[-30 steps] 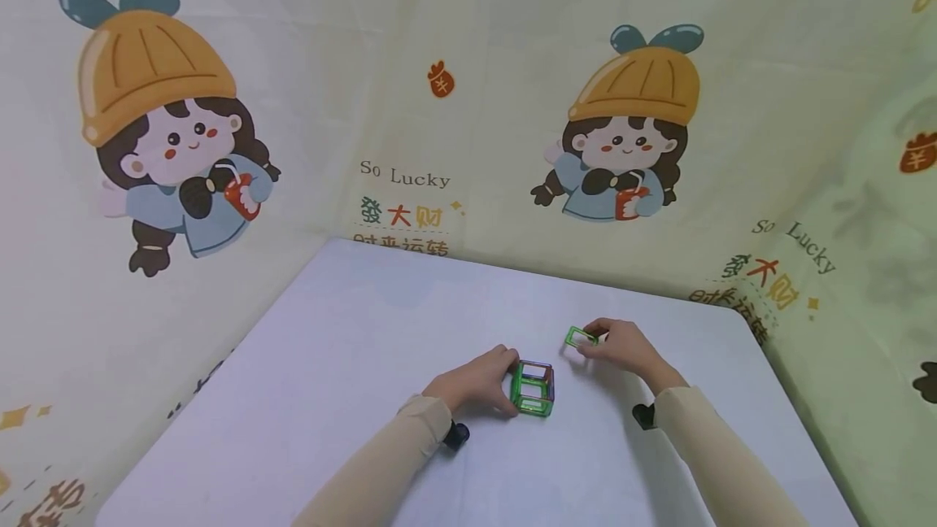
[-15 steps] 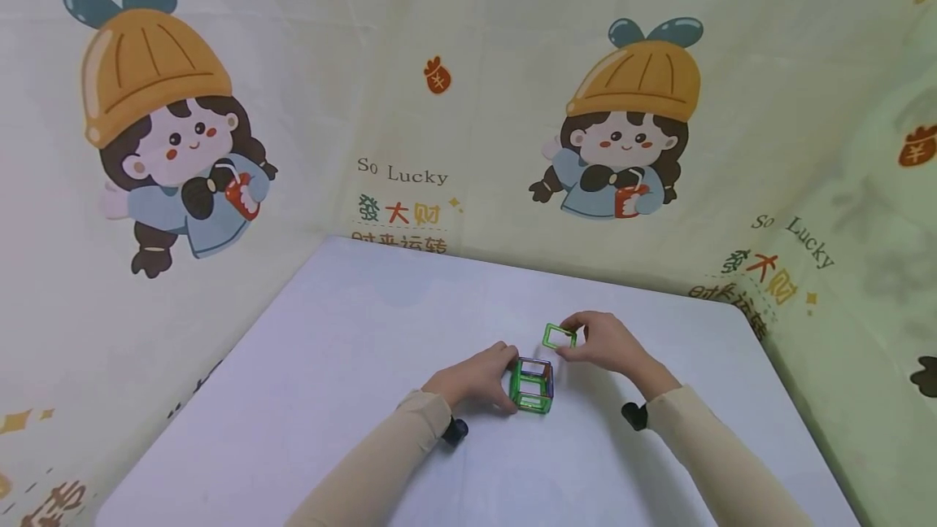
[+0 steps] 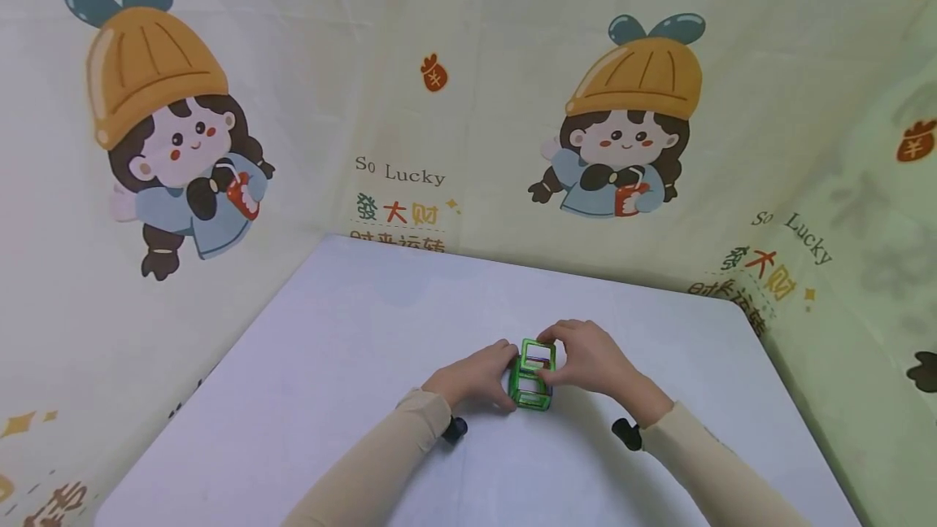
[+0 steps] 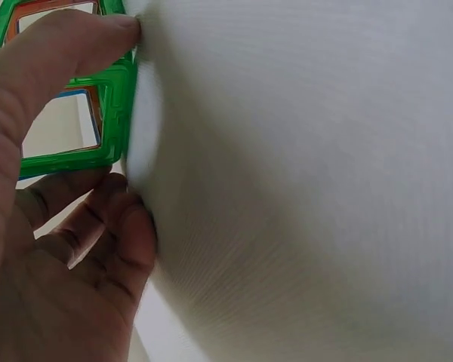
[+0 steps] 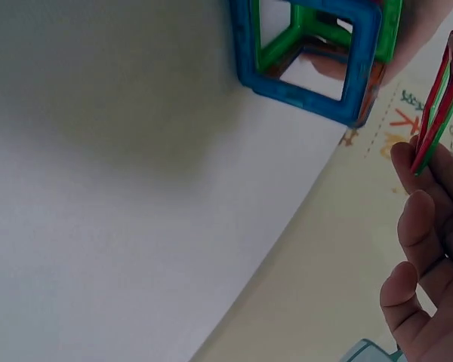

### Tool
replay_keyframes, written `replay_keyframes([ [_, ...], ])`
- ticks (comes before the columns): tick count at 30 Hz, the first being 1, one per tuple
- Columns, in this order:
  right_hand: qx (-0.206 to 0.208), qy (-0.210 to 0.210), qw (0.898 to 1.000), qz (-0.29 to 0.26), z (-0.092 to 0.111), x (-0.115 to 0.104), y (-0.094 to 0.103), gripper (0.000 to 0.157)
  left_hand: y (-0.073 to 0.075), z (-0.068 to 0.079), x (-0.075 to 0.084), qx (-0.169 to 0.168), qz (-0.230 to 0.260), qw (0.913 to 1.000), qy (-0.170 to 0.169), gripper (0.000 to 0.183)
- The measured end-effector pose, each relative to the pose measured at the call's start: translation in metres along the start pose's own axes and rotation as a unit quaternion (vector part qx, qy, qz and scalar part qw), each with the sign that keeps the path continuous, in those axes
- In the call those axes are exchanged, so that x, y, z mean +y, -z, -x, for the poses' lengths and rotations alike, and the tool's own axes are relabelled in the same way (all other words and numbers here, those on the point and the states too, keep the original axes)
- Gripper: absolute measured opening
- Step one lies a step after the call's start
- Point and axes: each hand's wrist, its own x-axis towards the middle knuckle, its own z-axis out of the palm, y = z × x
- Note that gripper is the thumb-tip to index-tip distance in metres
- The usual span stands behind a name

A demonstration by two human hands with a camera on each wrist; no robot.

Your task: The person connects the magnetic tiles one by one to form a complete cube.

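Observation:
A small box of see-through magnetic tiles [image 3: 532, 407] stands on the white table, with green, blue and orange-brown frames. My left hand [image 3: 472, 379] grips its left side, thumb at the near end and fingers at the far end; in the left wrist view the thumb lies across the green tile [image 4: 119, 113]. Over the box top, my right hand [image 3: 591, 358] pinches a green square magnetic tile [image 3: 524, 353] by its right edge. From the right wrist view, a red layer shows against the green in that held piece [image 5: 430, 142], apart from the box's blue tile [image 5: 302, 102].
The white tabletop [image 3: 351, 324] spreads around both hands. A printed cloth [image 3: 483, 145] hangs behind and along both sides of it. Dark wrist cameras sit under both cuffs, the right one [image 3: 627, 433] close above the table.
My right hand has come left and toward me with the green tile, from right of the box to over its top. The left hand keeps its grip on the box.

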Motion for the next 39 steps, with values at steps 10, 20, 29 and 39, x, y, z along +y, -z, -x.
replay_keyframes([
  [10, 0.002, 0.028, 0.999, 0.039, 0.008, 0.0, -0.01, 0.042, 0.001, -0.004, 0.0, -0.003, -0.027, 0.9996, 0.001, 0.071],
  [20, 0.016, 0.048, 0.998, 0.046, 0.009, 0.004, -0.012, 0.045, 0.003, -0.007, 0.002, -0.001, -0.024, 0.9997, 0.007, 0.073],
  [29, -0.014, 0.041, 0.999, 0.022, 0.009, 0.007, -0.01, 0.044, 0.004, -0.009, 0.002, -0.002, -0.027, 0.9996, 0.008, 0.074],
  [39, -0.026, 0.016, 0.999, -0.01, 0.011, 0.013, -0.015, 0.052, 0.005, -0.01, 0.002, -0.003, -0.025, 0.9996, 0.012, 0.073],
])
